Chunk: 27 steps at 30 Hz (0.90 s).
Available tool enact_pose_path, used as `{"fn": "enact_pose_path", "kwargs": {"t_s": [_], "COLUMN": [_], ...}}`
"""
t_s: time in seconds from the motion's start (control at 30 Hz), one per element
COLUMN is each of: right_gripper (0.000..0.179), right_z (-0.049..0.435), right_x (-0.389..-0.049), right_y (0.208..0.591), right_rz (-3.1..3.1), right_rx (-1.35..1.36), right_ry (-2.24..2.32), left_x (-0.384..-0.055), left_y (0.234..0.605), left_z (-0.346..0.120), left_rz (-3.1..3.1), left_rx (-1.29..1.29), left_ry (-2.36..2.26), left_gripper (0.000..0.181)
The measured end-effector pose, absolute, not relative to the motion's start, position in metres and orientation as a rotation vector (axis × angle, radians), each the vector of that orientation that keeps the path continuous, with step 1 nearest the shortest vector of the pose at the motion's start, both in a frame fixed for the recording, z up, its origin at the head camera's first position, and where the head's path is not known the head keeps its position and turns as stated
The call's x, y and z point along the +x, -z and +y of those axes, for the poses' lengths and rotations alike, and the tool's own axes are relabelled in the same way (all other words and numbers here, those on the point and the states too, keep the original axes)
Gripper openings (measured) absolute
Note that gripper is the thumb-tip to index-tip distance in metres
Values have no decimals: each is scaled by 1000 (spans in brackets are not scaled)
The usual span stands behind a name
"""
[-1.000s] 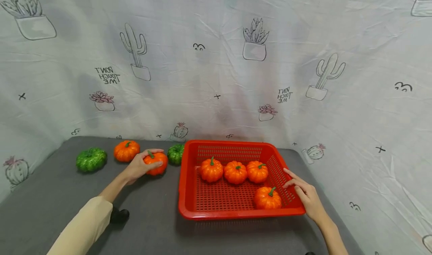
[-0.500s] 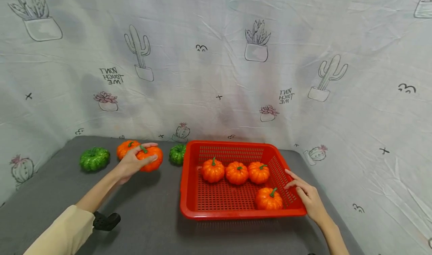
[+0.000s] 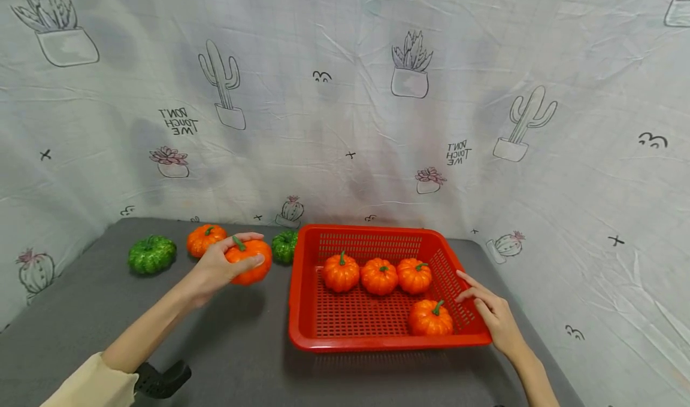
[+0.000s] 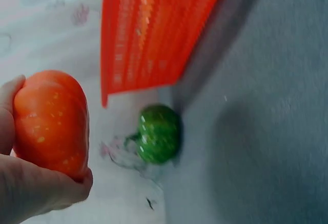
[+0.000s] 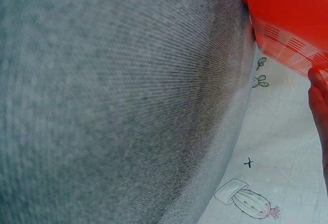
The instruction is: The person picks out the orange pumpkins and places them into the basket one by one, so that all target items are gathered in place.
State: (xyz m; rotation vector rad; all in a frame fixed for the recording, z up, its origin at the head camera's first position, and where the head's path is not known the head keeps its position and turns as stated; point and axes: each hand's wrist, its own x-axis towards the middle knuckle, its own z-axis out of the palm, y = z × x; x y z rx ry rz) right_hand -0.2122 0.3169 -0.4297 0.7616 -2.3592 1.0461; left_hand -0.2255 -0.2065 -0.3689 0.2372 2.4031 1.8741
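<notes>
Backdrop (image 3: 323,173): bright, diffuse light, faint grey shadows upper left of the head view.
Tabletop (image 3: 232,371): darker; soft shadows beneath the held pumpkin (image 3: 254,249) and basket (image 3: 388,342) suggest light from above.
Left wrist view: hazy; basket, green pumpkin (image 4: 160,134) and backdrop blurred.
Right wrist view: tabletop weave softens toward the left; its edge bows lower right.

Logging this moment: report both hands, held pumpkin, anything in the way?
Left hand grips orange pumpkin, clear of table. Right hand rests at right side of red basket. Basket's left rim stands between held pumpkin and four pumpkins inside.
</notes>
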Motion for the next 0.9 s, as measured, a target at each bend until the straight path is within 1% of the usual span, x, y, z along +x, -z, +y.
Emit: {"fn": "enact_pose_path", "kwargs": {"t_s": [0.27,0.47,0.67,0.9], "right_gripper": [31,30,30,30], "right_z": [315,316,317,318], "right_x": [-210,-211,-211,-213], "right_y": [428,428,429,430], "right_rz": [-2343,-2356,-2351,-2357], "right_rx": [774,769,766,770], "right_ry": [-1052,-1043,-1047,-1045], "left_x": [-203,-193,-194,-204], "left_y": [357,355,360,371], "left_z": [-183,-158,-125,-94], "left_rz": [2345,2263,2169,2088], "left_rx": [275,339,399,493], "left_ry": [-1921,-1944,-1988,-2003], "left_gripper": [56,55,50,49]}}
